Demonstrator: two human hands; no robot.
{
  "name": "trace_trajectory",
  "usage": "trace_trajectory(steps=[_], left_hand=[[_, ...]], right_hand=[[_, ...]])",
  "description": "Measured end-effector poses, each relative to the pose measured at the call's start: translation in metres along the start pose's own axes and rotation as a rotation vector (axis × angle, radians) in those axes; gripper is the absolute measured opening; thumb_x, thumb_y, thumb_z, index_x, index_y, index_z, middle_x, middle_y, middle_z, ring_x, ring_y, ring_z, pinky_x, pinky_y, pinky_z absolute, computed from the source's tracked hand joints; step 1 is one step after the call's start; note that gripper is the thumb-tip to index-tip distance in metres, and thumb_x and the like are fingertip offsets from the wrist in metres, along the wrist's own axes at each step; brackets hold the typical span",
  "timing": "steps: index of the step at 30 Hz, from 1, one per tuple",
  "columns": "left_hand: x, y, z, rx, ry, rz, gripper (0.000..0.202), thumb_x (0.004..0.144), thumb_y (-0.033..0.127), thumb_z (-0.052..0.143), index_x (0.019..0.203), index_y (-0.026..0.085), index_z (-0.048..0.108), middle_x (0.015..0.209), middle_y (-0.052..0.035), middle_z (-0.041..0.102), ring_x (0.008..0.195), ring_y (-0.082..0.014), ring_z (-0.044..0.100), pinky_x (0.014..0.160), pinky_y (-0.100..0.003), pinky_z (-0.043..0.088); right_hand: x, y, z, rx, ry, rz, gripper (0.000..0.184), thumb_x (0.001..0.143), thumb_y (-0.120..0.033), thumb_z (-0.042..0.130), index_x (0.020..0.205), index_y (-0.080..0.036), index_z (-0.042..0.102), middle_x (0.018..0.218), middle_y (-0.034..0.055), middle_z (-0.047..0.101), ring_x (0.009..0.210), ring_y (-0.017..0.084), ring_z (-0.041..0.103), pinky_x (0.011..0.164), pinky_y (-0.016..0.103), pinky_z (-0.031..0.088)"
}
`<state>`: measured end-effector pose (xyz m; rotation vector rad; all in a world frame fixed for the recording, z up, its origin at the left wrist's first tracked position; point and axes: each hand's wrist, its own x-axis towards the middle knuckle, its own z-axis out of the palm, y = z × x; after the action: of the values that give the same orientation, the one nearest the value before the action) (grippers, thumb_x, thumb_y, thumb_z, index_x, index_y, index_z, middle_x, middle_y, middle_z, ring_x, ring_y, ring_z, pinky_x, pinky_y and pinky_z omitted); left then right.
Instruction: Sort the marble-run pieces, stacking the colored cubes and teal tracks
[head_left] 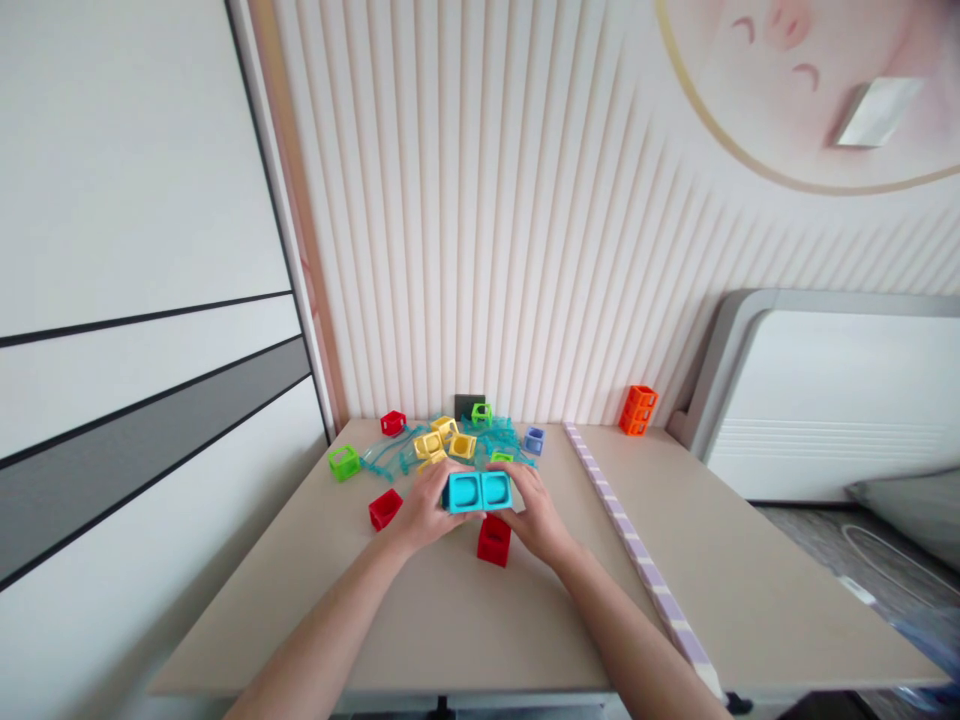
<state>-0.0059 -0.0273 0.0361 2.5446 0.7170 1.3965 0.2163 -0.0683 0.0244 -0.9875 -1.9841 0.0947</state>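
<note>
Two cyan hollow cube blocks [480, 492] sit side by side, touching, between my hands above the table. My left hand [429, 508] grips the left block, and my right hand [534, 508] grips the right one. Just below them stands a red cube block [493, 542]; another red block [385, 508] lies left of my left hand. Behind my hands is a loose group of yellow blocks [461, 446] among clear teal pieces [499, 437]. A green block [501, 458] is partly hidden behind the cyan pair.
A purple-and-white striped strip [637, 555] runs down the table [555, 650]. Right of it, orange blocks [638, 411] stand stacked by the ribbed wall. A green block [344, 463] and a red block [393, 423] lie at left; a blue-violet block [534, 440] is behind right.
</note>
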Motion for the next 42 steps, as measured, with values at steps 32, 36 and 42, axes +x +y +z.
trace_trajectory(steps=[32,36,42], left_hand=[[0.001,-0.119,-0.055,0.503,-0.423,-0.646,0.056,0.091,0.046,0.049,0.133,0.009,0.047,0.127,-0.0224,0.062,0.12,-0.0322,0.059,0.1,-0.039,0.043],[-0.008,-0.114,-0.053,0.599,-0.384,-0.631,0.055,0.094,0.046,0.044,0.136,0.011,0.045,0.13,-0.0208,0.059,0.121,-0.0316,0.058,0.1,-0.039,0.044],[0.005,-0.091,-0.054,0.798,-0.24,-0.477,0.051,0.096,0.046,0.04,0.13,0.011,0.053,0.123,-0.0214,0.062,0.116,-0.0362,0.058,0.097,-0.047,0.046]], right_hand=[[0.075,0.048,-0.029,-0.526,-0.21,0.374,0.053,0.091,-0.035,0.06,0.141,-0.022,0.046,0.125,0.0124,0.065,0.117,0.028,0.058,0.096,0.038,0.042],[0.058,0.067,-0.069,-0.619,-0.131,0.413,0.043,0.093,-0.032,0.055,0.135,-0.024,0.052,0.123,0.0101,0.066,0.117,0.026,0.057,0.099,0.037,0.04],[0.039,0.135,-0.149,-0.873,0.063,0.817,0.049,0.095,-0.024,0.044,0.143,-0.015,0.041,0.133,0.0221,0.054,0.12,0.033,0.051,0.096,0.043,0.039]])
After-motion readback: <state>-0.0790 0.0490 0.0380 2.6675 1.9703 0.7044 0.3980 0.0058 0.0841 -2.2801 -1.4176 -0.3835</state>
